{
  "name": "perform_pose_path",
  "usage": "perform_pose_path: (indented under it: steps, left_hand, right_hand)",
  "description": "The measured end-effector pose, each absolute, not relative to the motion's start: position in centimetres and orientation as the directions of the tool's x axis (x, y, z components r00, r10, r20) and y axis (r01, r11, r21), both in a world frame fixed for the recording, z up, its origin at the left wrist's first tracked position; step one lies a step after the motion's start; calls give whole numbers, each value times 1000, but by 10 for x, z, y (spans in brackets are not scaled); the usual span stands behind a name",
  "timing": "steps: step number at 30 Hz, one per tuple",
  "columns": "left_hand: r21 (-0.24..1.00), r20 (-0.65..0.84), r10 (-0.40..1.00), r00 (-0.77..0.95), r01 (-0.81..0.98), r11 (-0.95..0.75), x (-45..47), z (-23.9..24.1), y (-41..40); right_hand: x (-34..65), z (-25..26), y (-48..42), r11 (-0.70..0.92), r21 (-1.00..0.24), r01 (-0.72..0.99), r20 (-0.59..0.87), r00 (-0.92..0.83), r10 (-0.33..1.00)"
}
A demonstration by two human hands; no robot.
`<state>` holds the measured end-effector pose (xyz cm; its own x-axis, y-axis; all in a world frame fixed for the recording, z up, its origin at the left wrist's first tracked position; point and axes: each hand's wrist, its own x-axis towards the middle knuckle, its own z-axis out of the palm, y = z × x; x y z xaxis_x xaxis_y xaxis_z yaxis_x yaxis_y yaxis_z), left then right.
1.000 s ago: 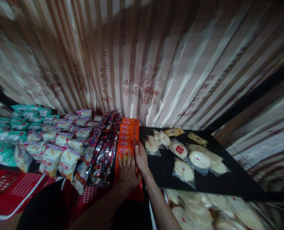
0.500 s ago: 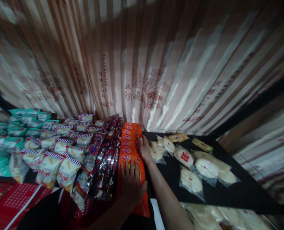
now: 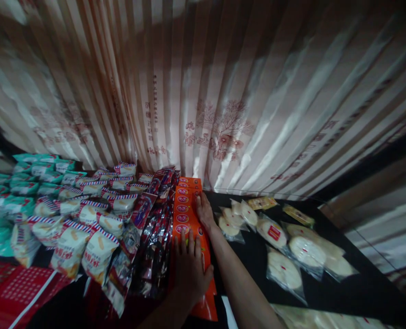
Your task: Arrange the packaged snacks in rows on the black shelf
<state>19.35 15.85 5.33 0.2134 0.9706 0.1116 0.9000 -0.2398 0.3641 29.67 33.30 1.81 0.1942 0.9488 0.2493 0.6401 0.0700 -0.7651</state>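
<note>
A row of overlapping orange packets (image 3: 183,208) runs from the curtain toward me. My left hand (image 3: 191,265) lies flat on the near packets, fingers pointing away and spread a little. Along the right edge of the same row rests my right hand (image 3: 205,212), its fingers stretched out against the packets' side. Neither hand is gripping anything. Dark red shiny packets (image 3: 155,237) lie close against the left side of the orange row. The palm side of each hand is hidden.
White snack bags with striped tops (image 3: 100,251) and green bags (image 3: 21,205) stand at the left. Below them is a red basket (image 3: 11,288). Clear-wrapped round pale wafers (image 3: 285,269) and yellow packets (image 3: 263,202) lie on the black table (image 3: 237,260). A pleated curtain (image 3: 175,91) hangs behind.
The view has shifted slightly, so the wafers and curtain print appear farther right. Both hands stay on the orange packets in nearly the same pose.
</note>
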Motion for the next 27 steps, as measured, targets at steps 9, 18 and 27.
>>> perform_pose_path:
  steps: [9,18,27]
  left_hand:
    - [288,135,957,257,914,-286,194,47,158]
    - [197,273,914,300,913,-358,192,39,157]
    - [83,422,859,290,931,-355,196,30,158]
  right_hand:
    - [261,39,325,303,-449,841,442,-87,893]
    - [239,39,343,253,-397,882,194,-188,963]
    - [238,52,335,151,-243,958,12,-153,988]
